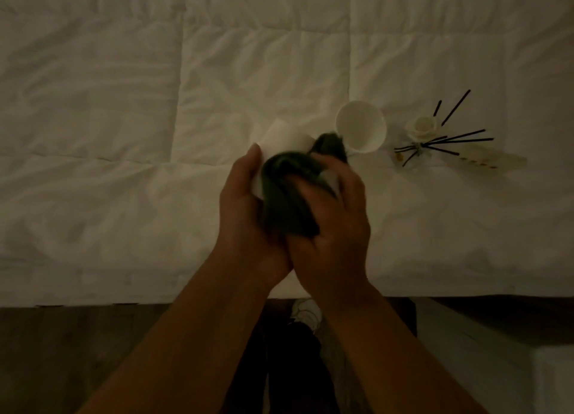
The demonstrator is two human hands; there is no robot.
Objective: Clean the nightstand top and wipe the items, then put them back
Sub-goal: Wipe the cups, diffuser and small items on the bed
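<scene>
A white quilted bed cover point(124, 118) fills most of the view, with a dark wood floor point(77, 351) along its near edge. Above the bed, near the middle, the left hand point(245, 214) curls its grip around a white paper cup point(285, 137), thumb along the cup's side. A dark green cloth point(289, 193) is bunched against the cup, and the right hand point(335, 224) grips this cloth with curled fingers, pressing it onto the cup. Just right of the hands, a second white cup point(362, 127) lies tilted on the bed. Further right sit a small white rose-shaped ornament point(422, 127), scattered thin black reed sticks point(456, 137) and a pale flat card point(494, 162).
</scene>
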